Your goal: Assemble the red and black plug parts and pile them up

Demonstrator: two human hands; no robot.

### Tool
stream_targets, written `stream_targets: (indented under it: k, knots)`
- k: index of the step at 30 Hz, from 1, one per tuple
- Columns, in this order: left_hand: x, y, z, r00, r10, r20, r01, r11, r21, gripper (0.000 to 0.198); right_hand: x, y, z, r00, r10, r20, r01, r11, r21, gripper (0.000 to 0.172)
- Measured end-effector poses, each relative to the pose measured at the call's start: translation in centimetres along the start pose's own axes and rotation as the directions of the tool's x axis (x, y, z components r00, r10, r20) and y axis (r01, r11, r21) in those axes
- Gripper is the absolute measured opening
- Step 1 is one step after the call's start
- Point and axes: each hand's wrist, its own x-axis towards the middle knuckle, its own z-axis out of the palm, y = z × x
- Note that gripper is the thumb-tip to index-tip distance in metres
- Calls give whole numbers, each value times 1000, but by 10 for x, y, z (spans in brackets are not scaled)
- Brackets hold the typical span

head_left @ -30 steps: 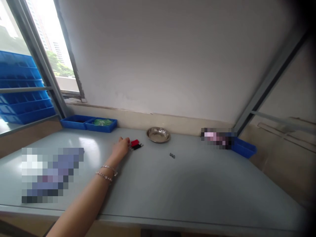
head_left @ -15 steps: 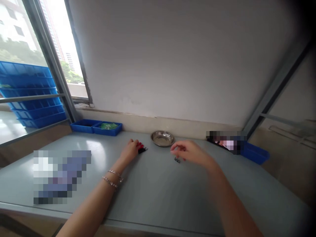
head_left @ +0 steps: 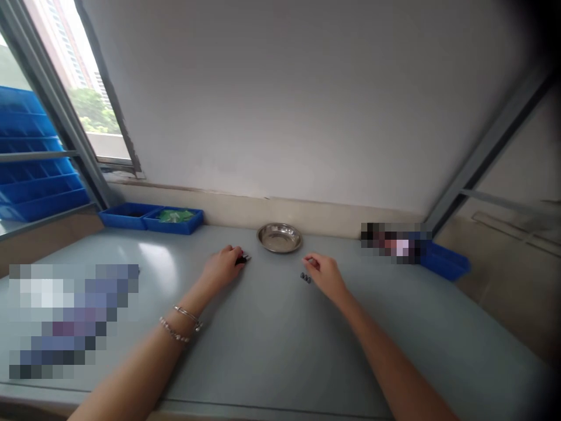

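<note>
On the grey table [head_left: 263, 327], my left hand [head_left: 221, 266] is closed around small black pieces with thin metal tips [head_left: 242, 259]. A trace of red shows at its fingers, and most of what it grips is hidden by the palm. My right hand [head_left: 325, 276] hovers to the right of centre, thumb and fingertips pinched together. Whatever might be in that pinch is too small to make out. Just below those fingers lies a short row of small dark grey pieces [head_left: 305, 278]. A round shallow steel dish [head_left: 280, 248] stands beyond and between both hands.
Two blue trays stand at the back left; one blue tray [head_left: 175, 227] holds green packets. Another blue bin [head_left: 445, 260] sits at the right beside a blurred-out object. A second blurred area covers the table's left. Stacked blue crates [head_left: 39, 169] rise behind the frame post.
The view has turned slightly right. My right hand has come down nearer the dark pieces, its fingers drawn into a pinch. My left hand now covers most of the red that showed before.
</note>
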Motion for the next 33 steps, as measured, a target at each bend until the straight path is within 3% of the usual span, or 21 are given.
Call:
stream_targets:
  k: [15, 22, 26, 30, 33]
  knots:
    - [1, 4, 0, 996, -73, 58, 69, 995, 66, 23, -12, -13, 9, 999, -27, 26, 25, 997, 68, 20]
    - [0, 4, 1, 999, -16, 33, 15, 999, 38, 18, -14, -15, 10, 999, -47, 24, 46, 998, 50, 21]
    - [-4, 14, 0, 987, 143, -79, -148, 986, -71, 16, -15, -17, 11, 998, -61, 29, 59, 996, 63, 21]
    - [-16, 32, -5, 898, 383, -216, -421, 890, -174, 20, -19, -28, 9, 994, -71, 85, 61, 992, 111, 22]
    - [-26, 45, -8, 838, 479, -261, -535, 815, -222, 19, -22, -37, 7, 984, -100, 148, 76, 984, 161, 25]
